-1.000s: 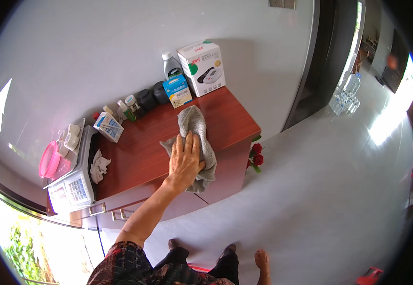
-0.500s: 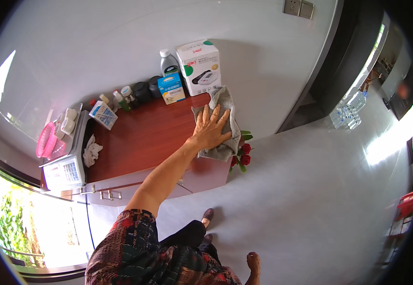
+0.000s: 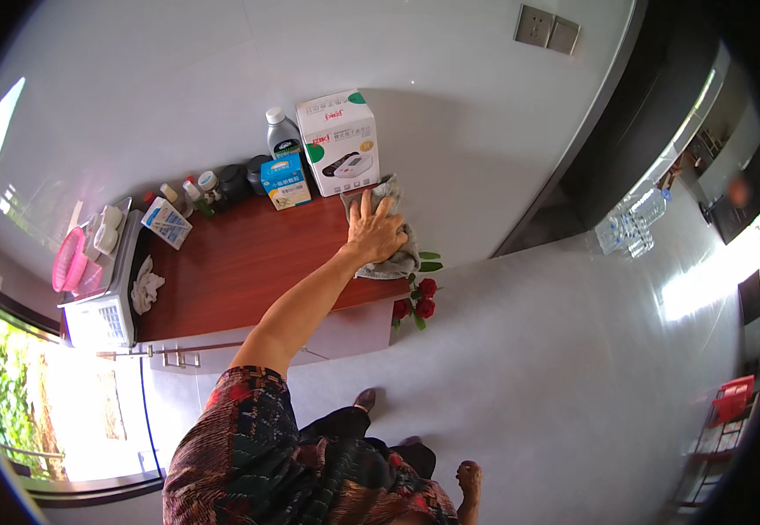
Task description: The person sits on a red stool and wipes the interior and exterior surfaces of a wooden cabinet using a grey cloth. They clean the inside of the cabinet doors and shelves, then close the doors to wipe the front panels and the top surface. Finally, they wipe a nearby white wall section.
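Observation:
My left hand is on a grey cloth at the right end of a reddish-brown cabinet top. Its fingers press down and bend into the cloth, which bunches beside the thumb. Just behind the fingertips stands a white box with a device pictured on it, close to the cloth's far edge. My right hand hangs low at my side, fingers curled in and nothing seen in them.
Along the wall stand a small blue box, a grey bottle, dark jars and a white-blue carton. Crumpled tissue lies by a scale bearing a pink basket. Red roses stick out beside the cabinet's right end.
My left hand and the cloth have slid a little toward the wall and the white box. The fingers are less spread and the cloth is more bunched. The whole view has shifted slightly.

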A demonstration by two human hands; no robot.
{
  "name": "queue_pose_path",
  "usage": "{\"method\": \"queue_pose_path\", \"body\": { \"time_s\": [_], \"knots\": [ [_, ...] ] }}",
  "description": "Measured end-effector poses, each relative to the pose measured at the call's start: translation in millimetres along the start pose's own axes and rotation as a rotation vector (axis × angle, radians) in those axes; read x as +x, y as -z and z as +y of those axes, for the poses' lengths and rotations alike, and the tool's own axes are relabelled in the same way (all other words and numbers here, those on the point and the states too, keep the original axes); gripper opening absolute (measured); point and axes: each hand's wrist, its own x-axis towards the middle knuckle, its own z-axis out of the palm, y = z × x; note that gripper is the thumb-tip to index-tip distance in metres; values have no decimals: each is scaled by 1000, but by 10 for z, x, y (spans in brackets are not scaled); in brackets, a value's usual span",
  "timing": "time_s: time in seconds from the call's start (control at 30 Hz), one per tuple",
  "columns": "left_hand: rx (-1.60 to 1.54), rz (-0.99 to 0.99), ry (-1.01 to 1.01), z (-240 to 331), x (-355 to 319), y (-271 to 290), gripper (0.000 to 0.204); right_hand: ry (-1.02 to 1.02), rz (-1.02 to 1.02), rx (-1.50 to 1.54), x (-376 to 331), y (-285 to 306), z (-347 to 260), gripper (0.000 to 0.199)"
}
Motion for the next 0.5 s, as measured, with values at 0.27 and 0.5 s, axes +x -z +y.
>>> {"method": "queue_pose_path", "body": {
  "time_s": [0.27,0.5],
  "knots": [
    [-1,67,122,414,-303,-116,43,-9,2,27,216,834,897,24],
    [47,160,139,668,-766,-259,35,-66,169,20,299,1573,1644,23]
  ]
}}
